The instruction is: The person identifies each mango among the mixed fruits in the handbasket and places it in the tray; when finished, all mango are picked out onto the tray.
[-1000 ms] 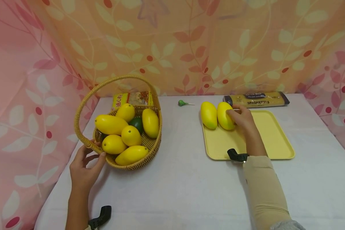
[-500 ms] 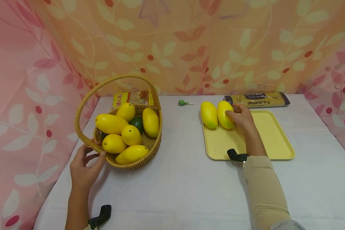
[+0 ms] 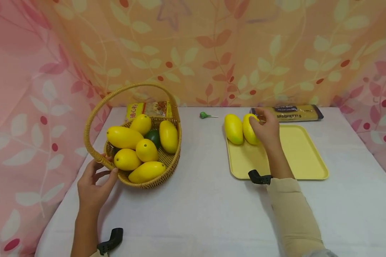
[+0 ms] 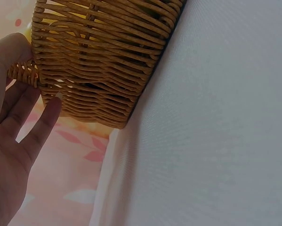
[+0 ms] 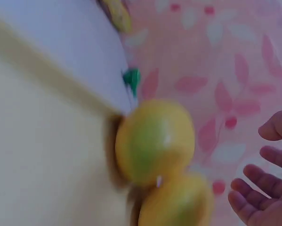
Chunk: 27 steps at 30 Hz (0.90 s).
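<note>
My left hand grips the near left side of a wicker basket where its handle meets the rim. In the left wrist view, the thumb and fingers hold the basket's woven edge. Several yellow mangoes and a dark green fruit lie inside. Two more mangoes, the left one and the right one, lie side by side on the yellow tray's far left corner. Just over the right mango is my right hand; the right wrist view shows its fingers spread and holding nothing, apart from both mangoes.
The pale yellow tray lies on the white-covered table. Behind it is a spaghetti pack. A green lollipop lies at the back middle, and a yellow food packet behind the basket. Patterned cloth walls enclose the back and sides.
My right hand has let go of the right mango and lifted slightly off it. Both mangoes stay on the tray. My left hand keeps its hold on the basket.
</note>
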Tool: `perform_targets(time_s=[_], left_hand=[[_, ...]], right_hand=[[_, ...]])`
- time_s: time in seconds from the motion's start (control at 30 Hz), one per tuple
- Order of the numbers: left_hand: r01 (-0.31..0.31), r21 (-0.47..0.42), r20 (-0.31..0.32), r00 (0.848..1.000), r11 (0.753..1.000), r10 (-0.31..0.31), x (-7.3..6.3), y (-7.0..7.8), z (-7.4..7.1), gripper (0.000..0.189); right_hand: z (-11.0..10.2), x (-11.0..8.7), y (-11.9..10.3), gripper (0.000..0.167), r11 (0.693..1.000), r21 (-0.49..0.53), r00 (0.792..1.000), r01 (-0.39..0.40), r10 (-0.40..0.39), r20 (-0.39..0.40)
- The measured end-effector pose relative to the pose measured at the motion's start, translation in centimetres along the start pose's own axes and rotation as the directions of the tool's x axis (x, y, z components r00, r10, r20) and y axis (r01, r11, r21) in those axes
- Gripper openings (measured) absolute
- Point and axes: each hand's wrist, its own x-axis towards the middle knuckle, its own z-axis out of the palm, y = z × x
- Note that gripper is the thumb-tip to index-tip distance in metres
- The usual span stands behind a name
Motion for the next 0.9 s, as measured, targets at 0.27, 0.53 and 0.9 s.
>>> perform_targets(time_s=[0.27,0.53,0.9], left_hand=[[-0.002,-0.002,0.003,1.0,1.0,0.002,0.1,0.2,0.0,0.062],[0.031,0.012,0.022,0.999,0.999,-0.032,-0.1,0.1,0.0,0.062],[0.021,0.017,0.012,1.0,1.0,-0.021,0.0,-0.1,-0.1,0.063]], right_hand=[[6.5,-4.2,-5.1,0.035,0.946,0.026,0.896,0.323,-0.314,0.315],[13.0,-8.2,-8.4,0.037,0.861,0.081,0.705,0.502,-0.462,0.538],[17.4,-9.3,-11.3,0.054,0.893,-0.007,0.625,0.45,-0.31,0.717]])
